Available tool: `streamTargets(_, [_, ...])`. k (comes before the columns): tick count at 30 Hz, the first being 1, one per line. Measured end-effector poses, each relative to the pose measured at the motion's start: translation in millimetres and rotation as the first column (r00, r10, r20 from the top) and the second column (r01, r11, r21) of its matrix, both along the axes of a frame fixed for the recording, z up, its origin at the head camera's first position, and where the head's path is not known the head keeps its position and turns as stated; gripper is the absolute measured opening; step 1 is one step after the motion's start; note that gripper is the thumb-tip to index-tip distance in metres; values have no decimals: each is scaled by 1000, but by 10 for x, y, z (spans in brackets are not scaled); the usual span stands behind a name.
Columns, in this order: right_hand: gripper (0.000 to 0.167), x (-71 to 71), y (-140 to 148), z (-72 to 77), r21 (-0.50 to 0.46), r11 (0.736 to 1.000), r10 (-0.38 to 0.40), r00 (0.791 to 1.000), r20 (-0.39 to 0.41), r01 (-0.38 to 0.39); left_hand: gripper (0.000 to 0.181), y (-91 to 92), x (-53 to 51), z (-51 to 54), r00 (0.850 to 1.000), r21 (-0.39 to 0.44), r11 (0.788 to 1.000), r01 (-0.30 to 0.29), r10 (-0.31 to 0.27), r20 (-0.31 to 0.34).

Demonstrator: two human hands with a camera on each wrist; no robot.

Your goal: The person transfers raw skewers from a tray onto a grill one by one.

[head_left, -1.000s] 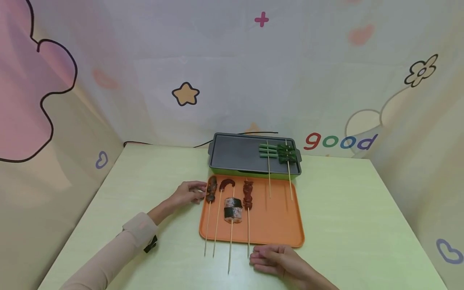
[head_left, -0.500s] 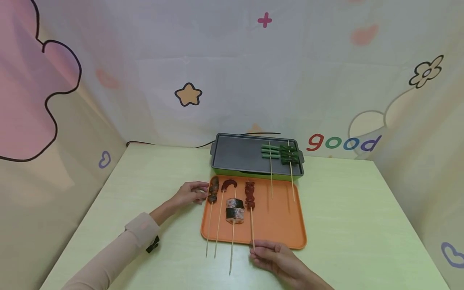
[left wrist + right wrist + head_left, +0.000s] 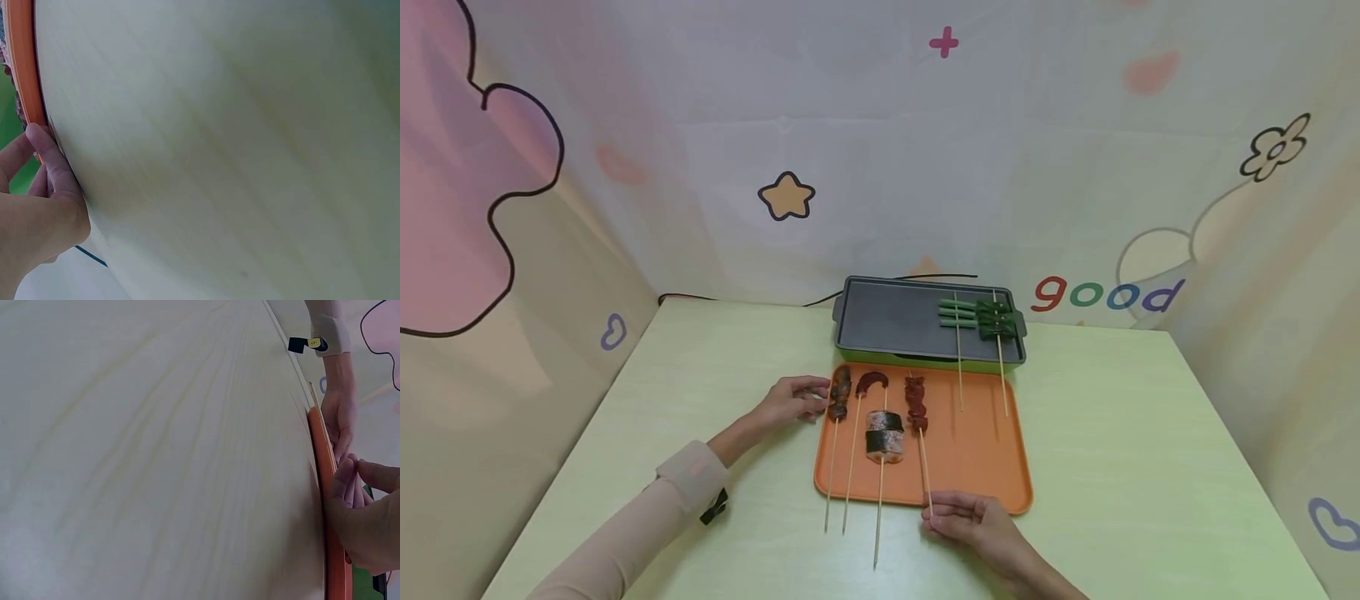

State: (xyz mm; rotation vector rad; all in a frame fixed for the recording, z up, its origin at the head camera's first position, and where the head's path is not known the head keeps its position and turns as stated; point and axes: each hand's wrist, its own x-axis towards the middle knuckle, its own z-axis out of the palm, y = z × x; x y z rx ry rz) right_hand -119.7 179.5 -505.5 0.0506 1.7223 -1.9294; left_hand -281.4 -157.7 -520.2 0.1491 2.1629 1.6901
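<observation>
My right hand (image 3: 973, 529) pinches the lower end of a bamboo stick, part of a skewer of red meat pieces (image 3: 915, 403). The meat lies on an orange tray (image 3: 966, 467); its stick slants over the front rim. At the tray's left edge my left hand (image 3: 790, 402) grips the rim between thumb and fingers; the left wrist view shows the left thumb (image 3: 50, 153) against it. Three other skewers lie on the tray: one with dark brown chunks (image 3: 840, 393), one with a curved dark-red piece (image 3: 872, 382), and one with seaweed-wrapped rolls (image 3: 884, 436).
Behind the tray stands a dark grill plate (image 3: 887, 317) on a green base. A skewer of green stalks and leaves (image 3: 996, 319), with two sticks, lies on its right side, sticks overhanging the tray. A black cord (image 3: 820, 298) runs along the table's back edge.
My right hand has closed its thumb and fingers on the meat skewer's stick, and the stick's lower end has shifted right. My left hand stays at the tray's edge.
</observation>
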Motion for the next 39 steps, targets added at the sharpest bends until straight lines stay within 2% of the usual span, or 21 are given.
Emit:
streamTargets(9, [56,26,100,17,27,999,44,996,-73,-42,46,-10,-13,-4,1000,-13,1000,-10,10,-7])
streamTargets(18, [56,73,187,-16,17,995,103,978,-182,-101,46,-24,-16,-36,1000,-20,1000,-15,15,0])
streamTargets(24, [54,84,183,-29,20,989,144,948,-284,-144,45,-13,-9,-33,1000,-28,999,-28,28,8])
streamTargets(33, [50,94,127,-54,-10,980,174,891,-420,-197,47,3,-13,-44,1000,-18,1000,-5,5,-6])
streamTargets(39, [46,31,30,-7,17,986,149,847,-510,-163,46,11,-9,-28,1000,-17,1000,-7,6,-14])
